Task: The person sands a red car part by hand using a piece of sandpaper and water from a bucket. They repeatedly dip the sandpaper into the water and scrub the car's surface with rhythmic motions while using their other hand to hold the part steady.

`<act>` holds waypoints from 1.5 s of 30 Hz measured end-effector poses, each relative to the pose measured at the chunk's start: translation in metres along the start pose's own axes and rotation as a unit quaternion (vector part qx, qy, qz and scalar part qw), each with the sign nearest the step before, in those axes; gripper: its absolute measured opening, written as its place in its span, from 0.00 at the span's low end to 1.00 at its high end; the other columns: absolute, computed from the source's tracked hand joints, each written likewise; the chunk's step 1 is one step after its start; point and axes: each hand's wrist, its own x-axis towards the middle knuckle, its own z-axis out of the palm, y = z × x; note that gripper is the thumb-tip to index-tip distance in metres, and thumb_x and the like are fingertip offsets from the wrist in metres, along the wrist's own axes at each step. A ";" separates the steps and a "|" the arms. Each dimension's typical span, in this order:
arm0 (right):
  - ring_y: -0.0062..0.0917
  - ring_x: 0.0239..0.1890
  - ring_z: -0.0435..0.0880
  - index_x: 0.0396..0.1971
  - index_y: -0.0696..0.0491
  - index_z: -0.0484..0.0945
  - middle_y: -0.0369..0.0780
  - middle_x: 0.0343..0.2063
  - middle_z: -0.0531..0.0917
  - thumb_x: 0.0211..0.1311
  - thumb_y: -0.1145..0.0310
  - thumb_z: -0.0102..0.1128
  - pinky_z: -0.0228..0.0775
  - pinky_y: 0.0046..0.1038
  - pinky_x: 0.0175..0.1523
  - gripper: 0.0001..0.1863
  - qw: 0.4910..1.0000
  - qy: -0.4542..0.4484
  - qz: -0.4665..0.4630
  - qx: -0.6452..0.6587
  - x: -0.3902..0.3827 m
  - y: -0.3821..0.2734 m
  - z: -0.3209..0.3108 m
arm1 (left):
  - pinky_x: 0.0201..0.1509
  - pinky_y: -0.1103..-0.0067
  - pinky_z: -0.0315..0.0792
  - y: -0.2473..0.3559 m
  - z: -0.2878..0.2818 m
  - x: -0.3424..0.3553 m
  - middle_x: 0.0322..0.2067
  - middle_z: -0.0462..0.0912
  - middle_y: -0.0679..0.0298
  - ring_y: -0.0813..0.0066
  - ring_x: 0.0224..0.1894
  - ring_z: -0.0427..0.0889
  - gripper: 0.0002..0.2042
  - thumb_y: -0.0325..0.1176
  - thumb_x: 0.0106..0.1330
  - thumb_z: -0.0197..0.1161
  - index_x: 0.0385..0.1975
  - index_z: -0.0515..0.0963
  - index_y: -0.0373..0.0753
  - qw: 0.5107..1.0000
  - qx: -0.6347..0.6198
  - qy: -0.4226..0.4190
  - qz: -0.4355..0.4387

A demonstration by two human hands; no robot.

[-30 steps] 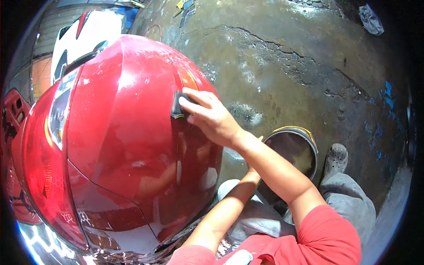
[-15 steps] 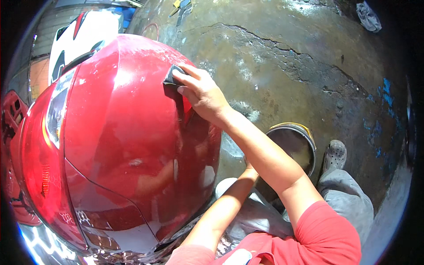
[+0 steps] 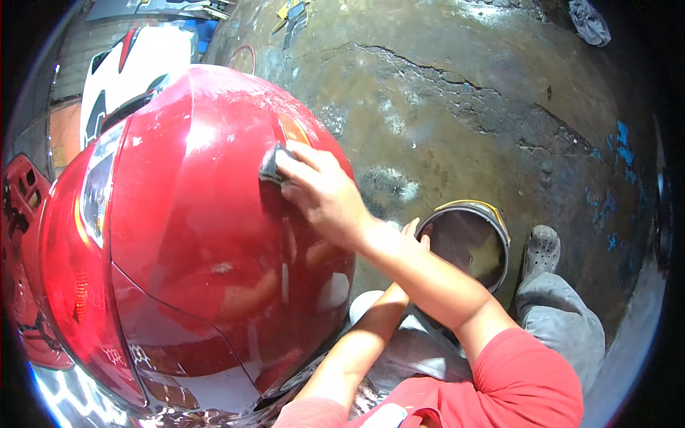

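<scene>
A glossy red car bumper (image 3: 207, 228) curves across the left half of the view. Pressed against its upper right side is a dark grey folded piece of sandpaper (image 3: 271, 165), pinched in the fingers of my right hand (image 3: 321, 189). Just above that hand a small orange-red reflector (image 3: 292, 129) shows on the bumper. My left arm passes beneath the right forearm, which hides part of my left hand (image 3: 414, 230). Its visible fingers are stretched out beside the rim of a dark round bucket (image 3: 505, 246); whether they touch it I cannot tell.
A light unit (image 3: 78, 285) is set in the car's left side. Beyond stands a white car part (image 3: 146, 64). Cracked, wet concrete floor (image 3: 457, 143) spreads to the right, with a crumpled plastic bag (image 3: 589, 23) far off. My grey clog (image 3: 543, 246) rests beside the bucket.
My right hand and the sandpaper have slid down along the bumper toward me, uncovering the reflector. My left hand's fingers have come into sight beside the bucket.
</scene>
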 end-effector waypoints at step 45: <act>0.49 0.52 0.84 0.44 0.55 0.88 0.51 0.46 0.86 0.63 0.55 0.71 0.78 0.47 0.58 0.19 0.986 0.101 0.134 -0.016 0.111 0.039 0.031 | 0.84 0.69 0.53 0.007 -0.002 -0.049 0.76 0.68 0.59 0.69 0.78 0.64 0.27 0.43 0.88 0.48 0.81 0.57 0.41 0.701 -0.595 -0.307 -0.245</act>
